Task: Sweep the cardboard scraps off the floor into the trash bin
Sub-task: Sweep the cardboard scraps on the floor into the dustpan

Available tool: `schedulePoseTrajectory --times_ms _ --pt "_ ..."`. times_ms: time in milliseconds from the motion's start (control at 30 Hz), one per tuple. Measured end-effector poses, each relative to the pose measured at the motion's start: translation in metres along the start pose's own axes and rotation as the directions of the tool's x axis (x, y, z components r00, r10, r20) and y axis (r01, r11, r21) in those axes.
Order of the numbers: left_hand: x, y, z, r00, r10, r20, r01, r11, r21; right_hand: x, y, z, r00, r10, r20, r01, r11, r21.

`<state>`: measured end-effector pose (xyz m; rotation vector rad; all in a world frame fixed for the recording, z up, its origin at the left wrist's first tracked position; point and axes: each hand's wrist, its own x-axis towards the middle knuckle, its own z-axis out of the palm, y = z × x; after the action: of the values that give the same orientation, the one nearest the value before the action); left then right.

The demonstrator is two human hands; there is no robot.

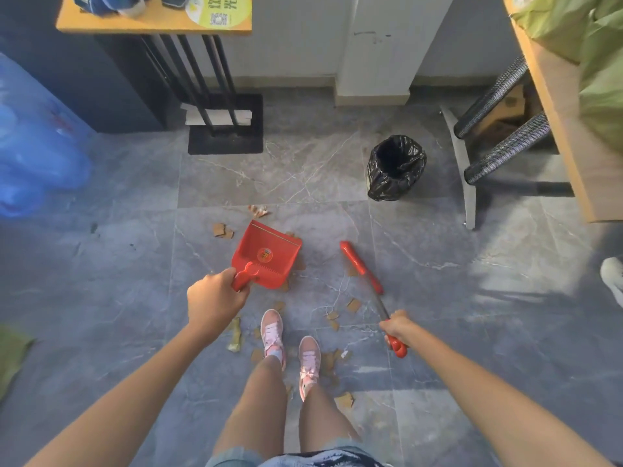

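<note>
My left hand (215,299) grips the handle of a red dustpan (268,256), which hangs over the grey tiled floor ahead of my feet. My right hand (396,328) grips the red handle of a small brush (360,266) whose red head points up and to the left. Brown cardboard scraps (352,305) lie scattered around my pink shoes, and a few more cardboard scraps (222,230) lie beyond the dustpan's left side. The trash bin (395,167), lined with a black bag and open at the top, stands further ahead on the right.
A chair (499,143) and a wooden table edge (556,106) stand to the right of the bin. A small table on black legs (215,79) with a dark mat is ahead left. Blue water jugs (37,146) sit far left. Another person's white shoe (612,281) shows at right.
</note>
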<state>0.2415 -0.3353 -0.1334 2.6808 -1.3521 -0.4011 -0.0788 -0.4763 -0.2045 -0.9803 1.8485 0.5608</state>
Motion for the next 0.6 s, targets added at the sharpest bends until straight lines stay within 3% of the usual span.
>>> schedulePoseTrajectory --times_ms 200,600 --pt "-0.037 -0.006 0.000 0.999 0.027 -0.046 -0.026 1.000 0.015 -0.025 0.040 0.055 0.997 -0.071 0.016 0.072 0.997 -0.042" --pt "-0.103 -0.050 0.005 0.997 0.078 0.004 -0.078 0.997 0.003 -0.078 0.069 0.107 0.991 -0.068 0.115 0.064 0.997 0.032"
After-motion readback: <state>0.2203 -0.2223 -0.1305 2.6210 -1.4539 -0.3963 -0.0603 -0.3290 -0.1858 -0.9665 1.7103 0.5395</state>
